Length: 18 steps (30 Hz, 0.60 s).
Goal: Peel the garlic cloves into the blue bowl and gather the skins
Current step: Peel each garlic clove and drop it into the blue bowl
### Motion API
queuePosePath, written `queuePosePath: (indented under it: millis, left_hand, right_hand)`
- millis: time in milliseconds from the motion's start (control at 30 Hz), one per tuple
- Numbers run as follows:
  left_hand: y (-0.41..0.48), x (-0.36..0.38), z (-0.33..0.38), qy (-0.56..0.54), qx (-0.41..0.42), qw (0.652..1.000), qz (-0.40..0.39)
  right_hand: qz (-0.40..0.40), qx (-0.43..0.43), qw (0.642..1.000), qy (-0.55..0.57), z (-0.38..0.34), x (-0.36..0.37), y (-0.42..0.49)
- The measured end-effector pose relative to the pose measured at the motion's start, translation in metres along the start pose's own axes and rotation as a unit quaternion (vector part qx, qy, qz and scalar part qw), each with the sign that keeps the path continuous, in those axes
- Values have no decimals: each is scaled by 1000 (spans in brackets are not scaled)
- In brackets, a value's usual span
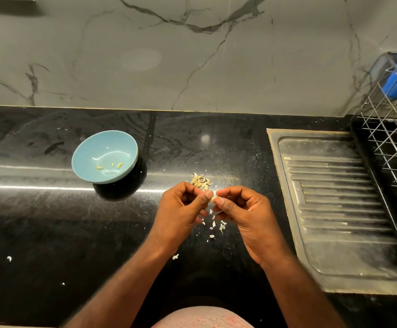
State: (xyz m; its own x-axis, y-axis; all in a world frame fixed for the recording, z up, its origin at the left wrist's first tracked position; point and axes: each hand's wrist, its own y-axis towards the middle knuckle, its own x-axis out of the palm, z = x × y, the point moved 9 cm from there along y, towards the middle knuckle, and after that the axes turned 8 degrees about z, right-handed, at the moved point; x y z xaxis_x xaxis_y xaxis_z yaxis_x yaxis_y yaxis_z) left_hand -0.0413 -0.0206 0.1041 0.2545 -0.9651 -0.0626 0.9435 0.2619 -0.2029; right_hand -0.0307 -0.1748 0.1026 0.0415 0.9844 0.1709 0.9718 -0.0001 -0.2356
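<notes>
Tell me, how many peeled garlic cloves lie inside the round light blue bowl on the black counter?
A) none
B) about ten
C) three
C: three small yellowish peeled cloves lie apart from one another on the bottom of the light blue bowl.

Black counter (50, 221) before me, blue bowl (86, 147) at my left, heap of garlic cloves (201, 181) mid-counter, skin scraps (216, 224) strewn nearer me, steel drainboard (335, 209), seemingly inset, at right.

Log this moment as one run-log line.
stage: peeling | left hand and right hand: pinch one garlic clove | blue bowl: three peeled cloves | skins: scattered on counter
</notes>
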Motion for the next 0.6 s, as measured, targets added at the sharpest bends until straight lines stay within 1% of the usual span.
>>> queuePosePath:
  millis: [67,133,233,333,467,600]
  left_hand:
    - [-1,3,2,-29,-2,1000,-10]
    - [-2,7,2,-47,-9,998,-37]
    - [-5,14,6,-33,0,997,-76]
    - [-4,13,11,-44,18,997,-63]
    - [-5,8,20,-31,84,995,-40]
    - [-6,7,25,-11,137,990,-32]
  right_hand:
    - [3,-4,1000,-9,-2,-2,0]
    - [1,-4,1000,-6,-3,-3,0]
    - [-5,-4,1000,-7,-5,-3,0]
    - [-13,-4,1000,8,-7,-1,0]
    - [5,19,998,53,-9,-3,1]
    - [-20,39,997,65,-9,2,-1]
